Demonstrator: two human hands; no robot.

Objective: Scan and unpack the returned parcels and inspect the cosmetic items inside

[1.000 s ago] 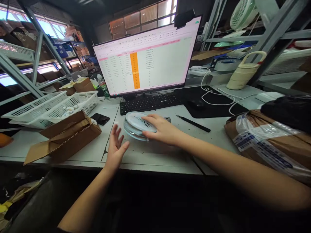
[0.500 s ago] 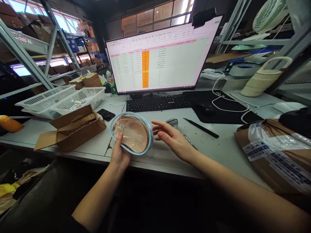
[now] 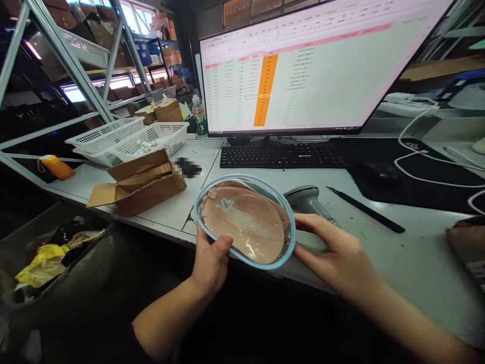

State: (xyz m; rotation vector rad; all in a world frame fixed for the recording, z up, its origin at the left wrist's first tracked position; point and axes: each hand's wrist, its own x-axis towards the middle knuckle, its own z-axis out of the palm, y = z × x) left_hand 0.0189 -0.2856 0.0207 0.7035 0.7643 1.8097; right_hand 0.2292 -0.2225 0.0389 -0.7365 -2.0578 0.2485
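A clear oval pouch (image 3: 242,220) with a light-blue rim holds something beige and folded, with pale-blue marks on its face. My left hand (image 3: 212,255) grips its lower left edge, thumb on the front and the other fingers hidden beneath. At the right edge, my right hand (image 3: 333,247) has its fingers curled to the rim, fingertips partly out of sight behind it. The pouch is tilted toward me above the table's front edge. Just behind it lies a grey handheld scanner (image 3: 308,199), partly covered by the pouch and my right hand.
An opened cardboard box (image 3: 151,194) and white baskets (image 3: 166,136) stand left. A monitor (image 3: 322,76), keyboard (image 3: 280,155) and mouse (image 3: 379,173) are behind. A slim black tool (image 3: 366,209) lies right, near a brown package (image 3: 468,247). A bin with yellow plastic (image 3: 43,265) is lower left.
My right hand has come in from just off the pouch's right side to its rim. The pouch appears larger and closer, and the camera view has shifted.
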